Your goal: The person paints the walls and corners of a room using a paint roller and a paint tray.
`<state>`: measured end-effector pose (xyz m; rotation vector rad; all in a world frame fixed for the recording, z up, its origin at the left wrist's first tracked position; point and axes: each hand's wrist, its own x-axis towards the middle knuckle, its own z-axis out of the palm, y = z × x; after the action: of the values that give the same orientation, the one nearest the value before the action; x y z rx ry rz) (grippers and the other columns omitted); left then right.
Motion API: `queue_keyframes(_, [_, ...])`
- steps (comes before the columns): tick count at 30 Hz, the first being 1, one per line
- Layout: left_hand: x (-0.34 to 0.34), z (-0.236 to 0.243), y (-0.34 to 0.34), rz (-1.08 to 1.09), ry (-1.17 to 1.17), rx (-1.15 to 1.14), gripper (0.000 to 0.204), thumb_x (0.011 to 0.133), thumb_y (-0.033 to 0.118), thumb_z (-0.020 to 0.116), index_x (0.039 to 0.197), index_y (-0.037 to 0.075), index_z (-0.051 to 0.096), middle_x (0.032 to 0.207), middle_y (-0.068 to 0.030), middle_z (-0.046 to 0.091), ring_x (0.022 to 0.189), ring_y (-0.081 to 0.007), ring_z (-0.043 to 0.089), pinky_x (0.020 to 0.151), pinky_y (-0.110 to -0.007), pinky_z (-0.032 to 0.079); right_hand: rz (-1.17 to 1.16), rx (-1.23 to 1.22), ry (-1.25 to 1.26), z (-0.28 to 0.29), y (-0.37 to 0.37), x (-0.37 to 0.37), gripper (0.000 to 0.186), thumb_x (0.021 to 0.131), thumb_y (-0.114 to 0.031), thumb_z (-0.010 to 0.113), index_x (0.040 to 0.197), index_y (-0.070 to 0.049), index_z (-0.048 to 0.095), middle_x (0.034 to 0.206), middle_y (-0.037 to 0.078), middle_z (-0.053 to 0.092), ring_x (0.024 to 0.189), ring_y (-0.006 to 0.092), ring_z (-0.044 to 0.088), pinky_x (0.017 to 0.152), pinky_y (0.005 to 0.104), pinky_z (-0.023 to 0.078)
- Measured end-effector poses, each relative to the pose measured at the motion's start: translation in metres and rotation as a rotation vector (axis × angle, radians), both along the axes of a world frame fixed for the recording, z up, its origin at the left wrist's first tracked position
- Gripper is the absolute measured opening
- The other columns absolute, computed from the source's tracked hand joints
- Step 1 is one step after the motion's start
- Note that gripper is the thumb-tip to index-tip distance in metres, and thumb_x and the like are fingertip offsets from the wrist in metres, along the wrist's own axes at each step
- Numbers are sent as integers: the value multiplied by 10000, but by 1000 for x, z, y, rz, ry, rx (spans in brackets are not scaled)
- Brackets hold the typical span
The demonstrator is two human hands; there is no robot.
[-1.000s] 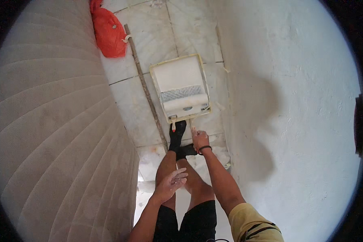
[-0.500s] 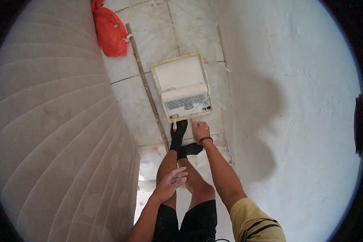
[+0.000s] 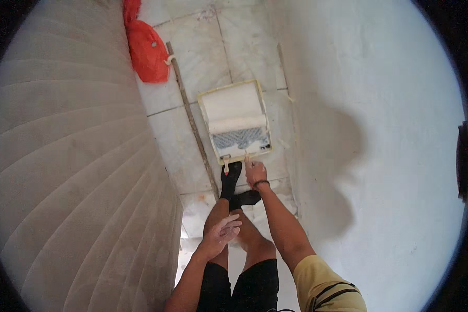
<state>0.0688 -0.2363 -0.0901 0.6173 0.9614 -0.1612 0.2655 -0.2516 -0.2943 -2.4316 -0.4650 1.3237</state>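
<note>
head view: i see right hand [image 3: 256, 173] clasping roller [image 3: 237, 123], left hand [image 3: 219, 238] idle, fingers apart. seems coated; paint [image 3: 233, 151] remains by tray's [image 3: 239, 137] near edge.

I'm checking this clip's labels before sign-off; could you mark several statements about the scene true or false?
1. The right hand grips the paint roller. True.
2. The left hand clutches the long stick. False: that hand looks empty; the stick lies on the floor.
3. The red bag sits inside the tray. False: it lies left of the tray.
4. Black socks cover both feet. True.
5. The right sleeve is yellow. True.
</note>
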Motion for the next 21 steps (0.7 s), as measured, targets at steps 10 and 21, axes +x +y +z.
queue_keyframes(10, [2, 59, 28, 143, -31, 97, 434, 913, 202, 553, 1304, 53, 438, 1156, -86, 576, 1013, -143, 542, 827, -257, 439, -430, 12, 980, 152, -30, 38, 460, 927, -450, 443, 631, -98, 461, 470, 20, 427, 336, 154, 411, 326, 289, 358])
queue_keyframes(21, [-44, 176, -5, 306, 160, 364, 455, 895, 238, 582, 1282, 32, 460, 1105, -79, 594, 992, -154, 562, 862, -279, 446, 70, -92, 630, 205, -37, 50, 384, 908, -420, 466, 794, -58, 526, 605, 74, 532, 499, 187, 545, 446, 336, 454])
